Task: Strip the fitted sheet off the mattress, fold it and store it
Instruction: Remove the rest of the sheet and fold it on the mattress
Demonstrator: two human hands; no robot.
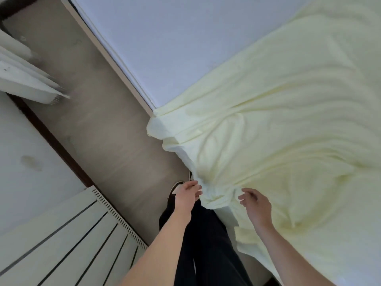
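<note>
Sheet [278, 112] is half off the mattress [156, 42], bunched at the near edge. Left hand [186, 196] pinches the bunch; right hand [254, 204] is loose-fingered just right of it, holding nothing.

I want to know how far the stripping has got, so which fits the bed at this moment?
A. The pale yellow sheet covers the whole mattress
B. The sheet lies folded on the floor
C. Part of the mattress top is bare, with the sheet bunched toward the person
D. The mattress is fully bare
C: the mattress shows a bare bluish-white top at the far corner, while the wrinkled pale yellow sheet covers the rest and bunches at the edge between the left hand and right hand.
</note>
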